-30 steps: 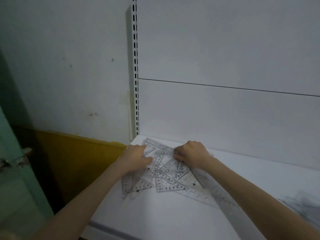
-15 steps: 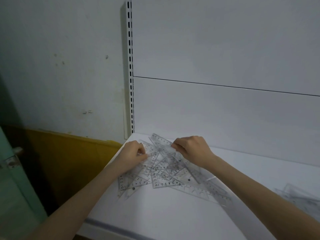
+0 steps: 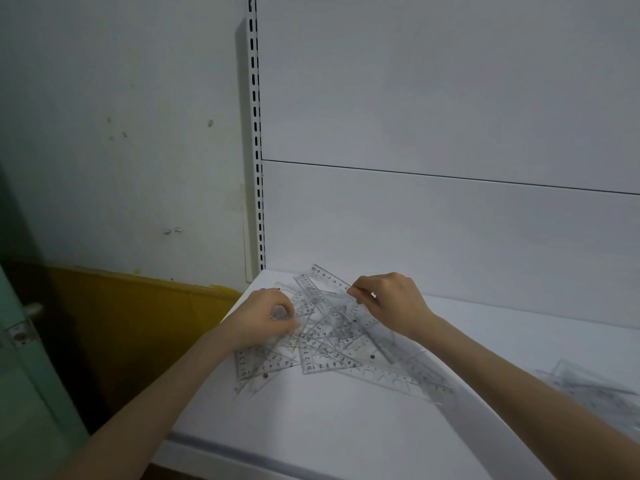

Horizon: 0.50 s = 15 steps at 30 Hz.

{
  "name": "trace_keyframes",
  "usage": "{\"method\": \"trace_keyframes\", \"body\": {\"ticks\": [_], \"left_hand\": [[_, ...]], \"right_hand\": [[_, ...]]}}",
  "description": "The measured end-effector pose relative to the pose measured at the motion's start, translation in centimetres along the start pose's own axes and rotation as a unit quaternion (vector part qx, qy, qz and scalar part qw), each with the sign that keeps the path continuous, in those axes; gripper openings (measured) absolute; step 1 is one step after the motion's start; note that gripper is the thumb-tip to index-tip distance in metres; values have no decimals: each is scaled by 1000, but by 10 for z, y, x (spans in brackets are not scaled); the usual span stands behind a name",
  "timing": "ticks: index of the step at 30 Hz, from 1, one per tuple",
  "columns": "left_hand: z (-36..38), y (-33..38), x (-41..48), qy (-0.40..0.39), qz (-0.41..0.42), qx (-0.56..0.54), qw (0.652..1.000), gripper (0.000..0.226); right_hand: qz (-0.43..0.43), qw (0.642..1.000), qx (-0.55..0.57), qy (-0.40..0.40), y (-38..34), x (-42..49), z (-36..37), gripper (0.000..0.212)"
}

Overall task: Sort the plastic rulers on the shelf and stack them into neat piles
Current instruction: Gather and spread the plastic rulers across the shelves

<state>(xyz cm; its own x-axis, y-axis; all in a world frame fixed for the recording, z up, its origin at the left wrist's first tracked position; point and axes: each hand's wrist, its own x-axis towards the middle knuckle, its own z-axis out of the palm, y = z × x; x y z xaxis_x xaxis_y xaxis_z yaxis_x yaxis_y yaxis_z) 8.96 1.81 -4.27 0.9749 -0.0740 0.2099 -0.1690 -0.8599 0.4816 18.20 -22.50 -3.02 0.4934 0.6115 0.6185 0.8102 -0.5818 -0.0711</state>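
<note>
A jumbled heap of clear plastic rulers and set squares [image 3: 329, 344] lies on the white shelf [image 3: 346, 427] near its back left corner. My right hand [image 3: 391, 303] pinches the end of a short straight ruler [image 3: 327, 277] whose far end tilts up toward the back panel. On the heap's left side, my left hand [image 3: 268, 317] rests with curled fingers gripping a clear ruler piece. A long ruler [image 3: 398, 379] runs out of the heap to the right, partly under my right forearm.
A second small pile of clear rulers [image 3: 595, 393] sits at the shelf's right edge, blurred. A slotted upright [image 3: 256, 133] marks the shelf's left end. Beyond it are a wall, a yellow board [image 3: 138, 306] and a green door [image 3: 20, 358].
My right hand has lifted the short ruler's end slightly and shifted toward the back. The left hand has curled tighter on the heap. The view has shifted a little.
</note>
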Motion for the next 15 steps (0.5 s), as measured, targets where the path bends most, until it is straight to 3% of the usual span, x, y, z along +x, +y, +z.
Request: {"method": "trace_keyframes", "body": {"ticks": [6,9,11,15], "left_hand": [[7,16,6,64,68,-3,996,23],[9,17,10,157,101,148,971,10],[7,27,9,200,109,232,946,28],[-3,52,9,244,111,251,930,33]], "right_hand": [[13,1000,6,7,-4,-4,-12,49],[27,999,22,23,-4,-6,-21,49],[37,999,25,22,-6,-7,-28,56],[67,995,79,9,-10,-9,-48,39]]}}
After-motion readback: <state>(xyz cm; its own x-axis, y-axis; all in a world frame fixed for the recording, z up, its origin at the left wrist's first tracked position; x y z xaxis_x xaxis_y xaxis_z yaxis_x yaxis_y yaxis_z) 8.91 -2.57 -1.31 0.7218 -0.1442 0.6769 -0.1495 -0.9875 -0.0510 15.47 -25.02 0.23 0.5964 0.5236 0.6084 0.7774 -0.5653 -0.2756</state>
